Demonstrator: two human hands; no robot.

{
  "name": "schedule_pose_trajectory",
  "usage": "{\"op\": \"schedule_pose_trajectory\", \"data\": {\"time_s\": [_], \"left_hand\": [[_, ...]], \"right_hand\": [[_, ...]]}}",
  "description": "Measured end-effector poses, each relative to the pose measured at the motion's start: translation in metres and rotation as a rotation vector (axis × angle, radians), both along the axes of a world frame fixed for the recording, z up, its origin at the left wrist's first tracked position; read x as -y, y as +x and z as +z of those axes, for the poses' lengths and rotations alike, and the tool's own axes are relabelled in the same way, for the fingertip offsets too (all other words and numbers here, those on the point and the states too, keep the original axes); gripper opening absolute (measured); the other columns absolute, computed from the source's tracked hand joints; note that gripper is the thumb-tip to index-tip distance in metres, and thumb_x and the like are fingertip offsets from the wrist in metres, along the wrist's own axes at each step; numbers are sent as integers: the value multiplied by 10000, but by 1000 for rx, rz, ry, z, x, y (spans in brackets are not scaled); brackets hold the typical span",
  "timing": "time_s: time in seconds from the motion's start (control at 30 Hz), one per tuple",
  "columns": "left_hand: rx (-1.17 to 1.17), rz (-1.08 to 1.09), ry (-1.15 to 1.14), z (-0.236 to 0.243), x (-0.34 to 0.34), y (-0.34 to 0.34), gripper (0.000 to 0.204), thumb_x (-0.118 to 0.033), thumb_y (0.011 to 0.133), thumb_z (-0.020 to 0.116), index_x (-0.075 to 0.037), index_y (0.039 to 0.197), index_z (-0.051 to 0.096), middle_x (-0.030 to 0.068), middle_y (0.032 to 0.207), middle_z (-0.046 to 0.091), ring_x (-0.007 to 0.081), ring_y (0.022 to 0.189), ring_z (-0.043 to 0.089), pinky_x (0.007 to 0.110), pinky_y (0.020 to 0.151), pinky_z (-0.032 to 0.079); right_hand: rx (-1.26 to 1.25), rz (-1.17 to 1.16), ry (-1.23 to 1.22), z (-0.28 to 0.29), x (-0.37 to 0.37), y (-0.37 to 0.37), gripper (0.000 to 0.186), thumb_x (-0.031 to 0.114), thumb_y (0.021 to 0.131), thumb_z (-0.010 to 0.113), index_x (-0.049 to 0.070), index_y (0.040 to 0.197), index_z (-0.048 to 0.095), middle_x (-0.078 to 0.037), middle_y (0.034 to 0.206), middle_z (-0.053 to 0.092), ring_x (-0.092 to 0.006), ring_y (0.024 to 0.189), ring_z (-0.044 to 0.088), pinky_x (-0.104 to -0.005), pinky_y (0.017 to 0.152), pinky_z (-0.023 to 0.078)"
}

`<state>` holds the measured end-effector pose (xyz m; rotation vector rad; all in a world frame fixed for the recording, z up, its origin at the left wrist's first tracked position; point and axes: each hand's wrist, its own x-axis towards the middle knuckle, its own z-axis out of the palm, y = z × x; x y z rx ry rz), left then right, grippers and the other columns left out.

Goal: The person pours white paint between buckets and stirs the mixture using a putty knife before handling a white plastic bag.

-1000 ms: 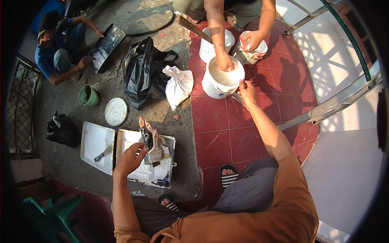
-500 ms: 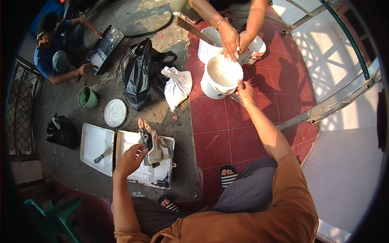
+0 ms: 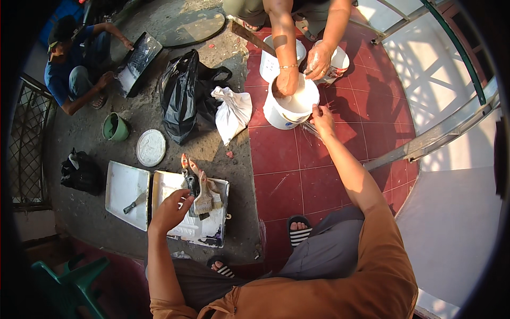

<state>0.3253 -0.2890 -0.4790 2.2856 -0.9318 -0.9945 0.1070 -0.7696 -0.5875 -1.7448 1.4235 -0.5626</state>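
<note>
My left hand [image 3: 175, 207] has its fingers closed on a bunch of paint brushes [image 3: 204, 196] at the right-hand white paint tray [image 3: 196, 231]. My right hand [image 3: 324, 119] grips the rim of a white bucket [image 3: 285, 119] of pale, creamy paint on the red tiles. A co-worker's bare arm reaches down into this bucket, their fingers hidden inside. The co-worker's other hand [image 3: 319, 61], smeared white, is over the bucket [image 3: 337, 69] behind, at the right. Another white bucket [image 3: 271, 64] with a wooden stick [image 3: 252, 38] stands behind.
At upper left a squatting person [image 3: 69, 69] holds a black tray [image 3: 141, 64]. Nearby lie black bags [image 3: 180, 95], a white sack [image 3: 231, 111], a green pot [image 3: 116, 130], a round lid [image 3: 151, 149] and another tray [image 3: 127, 183]. A green stool [image 3: 69, 276] sits lower left; metal frames [image 3: 446, 122] stand right.
The co-worker's hands, together above the front bucket half a second ago, have separated: one arm now reaches down inside it, the other hand moved right. My hands stay where they were.
</note>
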Motion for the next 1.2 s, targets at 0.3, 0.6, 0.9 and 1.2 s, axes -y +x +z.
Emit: {"op": "schedule_pose_trajectory", "data": {"time_s": [0.3,0.6,0.9,1.2], "left_hand": [[15,6,1,6,1,-2,396,-314,987,615,8,1218,622,148,1062,706,296,949,692,382,817,556],[42,18,33,24,-4,-13,372,-270,997,615,21,1227,618,178,1058,708,283,950,704,375,825,553],[6,138,107,65,-19,-35,378,-265,981,627,28,1219,619,168,1108,690,281,1001,692,374,847,542],[101,201,211,65,-61,-52,389,-314,969,626,3,1193,645,184,1109,688,330,1016,682,416,869,526]], "right_hand": [[97,116,-521,37,-20,11,207,224,970,613,33,1050,624,-132,939,659,-247,875,683,-358,761,535],[17,636,-405,63,-65,149,408,275,952,586,-18,1237,571,-217,1261,553,-357,1166,595,-444,984,486],[917,-407,653,8,38,267,576,416,1066,341,-117,1278,394,-239,1020,555,-306,646,670,-417,635,655],[1154,-561,771,-42,113,278,619,368,1043,342,-76,1462,240,-314,1209,484,-409,882,658,-533,800,632]]}}
